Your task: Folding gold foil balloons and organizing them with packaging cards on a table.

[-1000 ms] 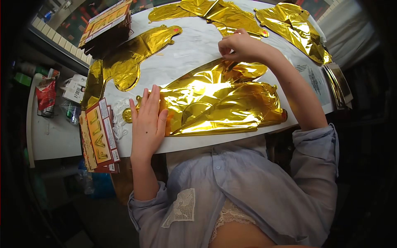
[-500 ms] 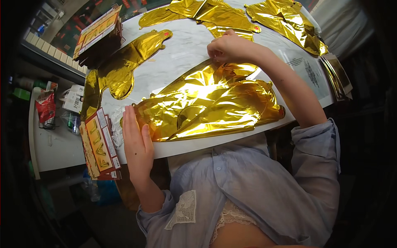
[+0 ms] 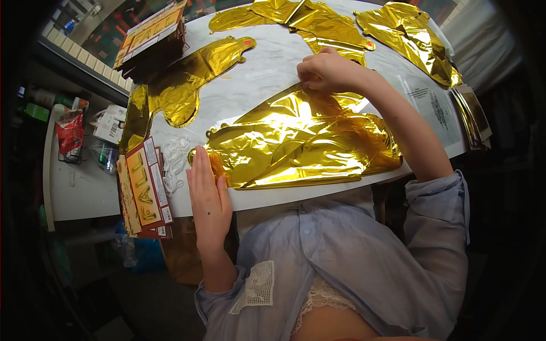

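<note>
A broad white, marble-patterned tabletop [image 3: 244, 94] spread across the view. Near its front edge lay a large, creased sheet of shiny gold foil [image 3: 296, 145]. The left hand [image 3: 209, 193] was open, fingers straight, at the foil's left end; the right hand [image 3: 324, 71] curled at its far edge, any grip impossible to tell. Tangled thin white string [image 3: 176, 159] lay just left.

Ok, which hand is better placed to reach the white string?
Probably left: the left hand lies open beside the white string; the right hand is curled at the far edge of the gold foil.
</note>
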Motion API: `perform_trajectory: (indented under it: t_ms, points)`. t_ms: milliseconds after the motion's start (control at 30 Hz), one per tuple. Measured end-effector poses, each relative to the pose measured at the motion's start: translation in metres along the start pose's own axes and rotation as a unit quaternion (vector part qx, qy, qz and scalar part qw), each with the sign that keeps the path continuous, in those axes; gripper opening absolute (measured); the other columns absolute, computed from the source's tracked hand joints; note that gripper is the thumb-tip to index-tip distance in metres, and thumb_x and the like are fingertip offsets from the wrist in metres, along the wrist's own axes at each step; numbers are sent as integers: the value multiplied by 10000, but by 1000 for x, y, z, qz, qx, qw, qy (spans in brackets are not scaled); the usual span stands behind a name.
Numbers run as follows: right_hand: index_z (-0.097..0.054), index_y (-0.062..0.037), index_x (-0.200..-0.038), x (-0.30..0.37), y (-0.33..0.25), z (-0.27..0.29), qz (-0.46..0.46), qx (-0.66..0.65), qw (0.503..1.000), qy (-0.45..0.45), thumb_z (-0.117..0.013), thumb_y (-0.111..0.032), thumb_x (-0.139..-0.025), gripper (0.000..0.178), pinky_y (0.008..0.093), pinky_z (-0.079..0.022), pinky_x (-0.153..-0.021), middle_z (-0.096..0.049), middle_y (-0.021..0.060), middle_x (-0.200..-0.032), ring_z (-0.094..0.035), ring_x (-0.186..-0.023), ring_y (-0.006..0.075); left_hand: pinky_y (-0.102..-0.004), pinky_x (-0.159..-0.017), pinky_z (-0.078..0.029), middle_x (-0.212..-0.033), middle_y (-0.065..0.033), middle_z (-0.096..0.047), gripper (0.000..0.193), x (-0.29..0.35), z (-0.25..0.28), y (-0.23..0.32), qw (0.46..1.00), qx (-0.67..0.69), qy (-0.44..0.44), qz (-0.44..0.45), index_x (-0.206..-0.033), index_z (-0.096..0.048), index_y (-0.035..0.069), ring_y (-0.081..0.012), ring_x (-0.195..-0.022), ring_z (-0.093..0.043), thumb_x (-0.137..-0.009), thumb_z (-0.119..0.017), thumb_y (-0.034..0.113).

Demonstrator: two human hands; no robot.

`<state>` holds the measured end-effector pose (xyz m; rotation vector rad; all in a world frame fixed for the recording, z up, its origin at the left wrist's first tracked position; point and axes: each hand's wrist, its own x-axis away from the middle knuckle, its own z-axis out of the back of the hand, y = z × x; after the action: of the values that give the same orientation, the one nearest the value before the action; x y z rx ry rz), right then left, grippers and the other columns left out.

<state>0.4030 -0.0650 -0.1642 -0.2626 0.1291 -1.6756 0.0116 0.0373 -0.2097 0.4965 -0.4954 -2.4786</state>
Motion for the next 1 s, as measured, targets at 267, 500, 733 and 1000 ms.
perform_trajectory:
  t_ms: [267,500,733,1000]
  points:
    - [-696,-136,-985,2,1,1,-13,-6,1000,-7,-700,-249,-949,119,466,-392,-1068,-729,30,-934,-691,-958,234,-539,-1268,-277,-1670,-249,-374,540,-6,7,-4,1000,-21,5,-1,-1573,-439,-34,-448,-1564,-306,-1054,-538,76]
    - [-653,-127,-983,2,2,-1,-7,-18,1000,1,-707,-241,-962,127,461,-383,-1073,-693,24,-918,-672,-927,235,-533,-1240,-316,-1641,-267,-397,523,-8,4,8,1000,20,-20,5,-1530,-503,-20,-456,-1515,-359,-1035,-604,114]
    - [-627,-125,-957,4,2,-2,3,-25,1000,18,-727,-206,-942,129,466,-376,-1090,-665,15,-895,-661,-906,227,-523,-1240,-274,-1645,-201,-421,556,-21,4,2,996,-82,-12,-25,-1576,-462,16,-420,-1498,-369,-1063,-578,194]
    - [-705,-132,-996,4,-1,1,0,-12,1000,7,-698,-267,-961,140,494,-371,-1123,-735,59,-961,-689,-1000,266,-530,-1234,-242,-1621,-176,-462,572,-28,3,11,993,-106,-11,-43,-1607,-427,38,-358,-1491,-400,-1086,-544,245]
